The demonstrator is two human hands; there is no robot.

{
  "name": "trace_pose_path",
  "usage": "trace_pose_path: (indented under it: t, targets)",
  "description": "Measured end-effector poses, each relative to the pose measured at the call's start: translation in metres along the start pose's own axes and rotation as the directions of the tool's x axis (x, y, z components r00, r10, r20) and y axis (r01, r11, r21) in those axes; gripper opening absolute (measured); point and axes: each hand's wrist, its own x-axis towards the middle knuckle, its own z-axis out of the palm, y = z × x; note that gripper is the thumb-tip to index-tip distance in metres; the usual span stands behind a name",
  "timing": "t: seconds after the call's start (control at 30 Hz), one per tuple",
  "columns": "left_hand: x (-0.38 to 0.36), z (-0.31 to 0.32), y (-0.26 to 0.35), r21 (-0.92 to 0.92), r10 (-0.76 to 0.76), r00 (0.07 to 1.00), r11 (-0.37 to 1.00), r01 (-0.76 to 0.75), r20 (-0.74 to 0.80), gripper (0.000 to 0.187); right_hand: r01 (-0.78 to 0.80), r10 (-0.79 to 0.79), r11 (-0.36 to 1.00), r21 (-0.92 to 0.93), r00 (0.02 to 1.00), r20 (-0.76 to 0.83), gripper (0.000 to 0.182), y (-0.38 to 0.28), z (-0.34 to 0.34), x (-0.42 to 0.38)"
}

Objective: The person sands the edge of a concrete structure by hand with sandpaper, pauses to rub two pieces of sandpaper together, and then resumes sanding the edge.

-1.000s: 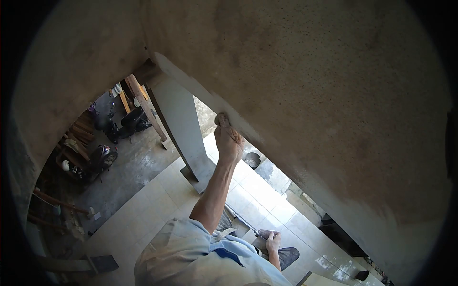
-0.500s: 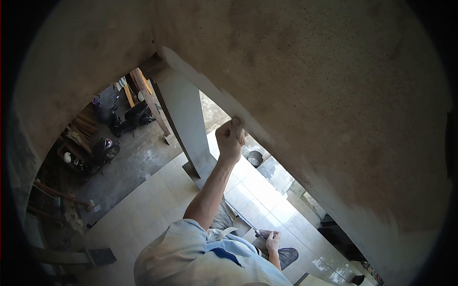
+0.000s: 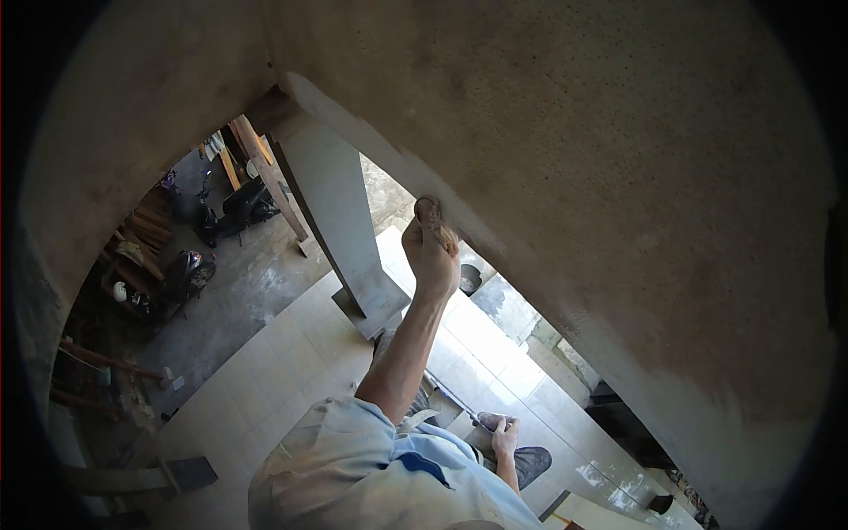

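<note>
My left hand [image 3: 433,252] is raised at the end of an outstretched arm, with the thumb on top and the fingers curled in. Its dusty thumb and fingertips are right at the lower edge of a brown, mottled wall panel [image 3: 618,203], where a pale smeared strip [image 3: 371,132] runs along the border. What these fingers hold, if anything, I cannot tell. Much lower, beside my body, my right hand [image 3: 506,437] is closed, its fingertips at a rounded brownish-grey thing [image 3: 492,421]. A light blue shirt [image 3: 353,459] covers my shoulder and chest.
A pale pillar [image 3: 331,208] stands beyond my raised arm. Below spreads a tiled floor [image 3: 309,340], with a dark bucket [image 3: 470,279] past its edge. Motor scooters [image 3: 190,274] and stacked wood [image 3: 146,234] are at the left. A leaning post [image 3: 269,181] rises there too.
My left hand has turned more upright at the wrist and sits slightly higher along the panel's edge. The view has shifted a little; my right hand stays low in much the same place.
</note>
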Motion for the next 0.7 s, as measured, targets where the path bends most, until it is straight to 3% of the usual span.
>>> trace_pose_path:
  t: [0.03,0.1,0.17,0.23,0.27,0.37,0.4,0.43,0.5,0.57,0.6,0.7]
  targets:
    - [-0.009,0.009,-0.001,-0.072,-0.087,0.991,0.994,0.08,-0.098,0.05,0.012,-0.012,1.0,0.019,1.0,-0.004,0.027,0.003,0.001,0.001]
    - [-0.024,0.01,0.0,0.02,0.062,0.988,0.998,-0.066,0.141,0.05,0.041,-0.04,0.999,0.029,0.999,-0.018,0.026,0.005,0.005,0.003]
    - [-0.006,-0.008,0.004,0.242,0.106,0.976,0.959,-0.15,0.189,0.051,0.044,-0.044,0.999,0.026,0.999,-0.005,0.025,0.008,0.004,0.004]
    - [0.023,-0.007,0.016,0.098,0.142,0.981,0.983,-0.156,0.13,0.048,0.038,-0.038,0.999,0.019,0.999,-0.021,0.026,0.007,-0.002,0.005]
    - [0.039,-0.005,0.016,0.04,0.094,0.994,0.995,-0.092,-0.047,0.047,0.028,-0.028,0.999,0.017,0.999,-0.024,0.026,0.008,-0.002,0.002]
    - [0.017,0.009,0.014,-0.06,0.008,0.995,0.998,-0.014,-0.095,0.048,0.029,-0.028,0.999,0.03,1.0,-0.013,0.027,-0.009,-0.001,-0.002]
    - [-0.003,0.017,0.016,0.018,-0.005,0.998,1.0,0.006,-0.059,0.048,0.021,-0.021,0.999,0.025,1.0,-0.006,0.027,-0.007,0.0,-0.002]
    - [-0.015,0.009,0.005,-0.016,0.085,0.987,0.996,-0.084,0.135,0.049,0.018,-0.018,1.0,0.018,1.0,0.0,0.027,-0.005,0.001,-0.001]
    - [-0.016,-0.008,0.0,0.181,0.114,0.973,0.972,-0.151,0.203,0.052,0.01,-0.01,1.0,-0.013,1.0,-0.004,0.027,-0.005,0.002,0.001]
    - [0.006,-0.009,0.013,0.249,0.106,0.98,0.957,-0.146,0.166,0.052,0.006,-0.006,1.0,-0.023,1.0,-0.001,0.028,-0.008,-0.002,-0.002]
    - [0.016,-0.006,0.018,0.124,0.119,0.981,0.983,-0.138,0.151,0.05,0.015,-0.015,0.999,-0.042,1.0,-0.005,0.028,-0.007,-0.002,-0.003]
    - [0.024,0.02,0.023,-0.09,-0.008,0.974,0.996,-0.013,-0.227,0.05,0.033,-0.033,0.999,-0.009,0.999,-0.025,0.028,0.0,-0.001,-0.003]
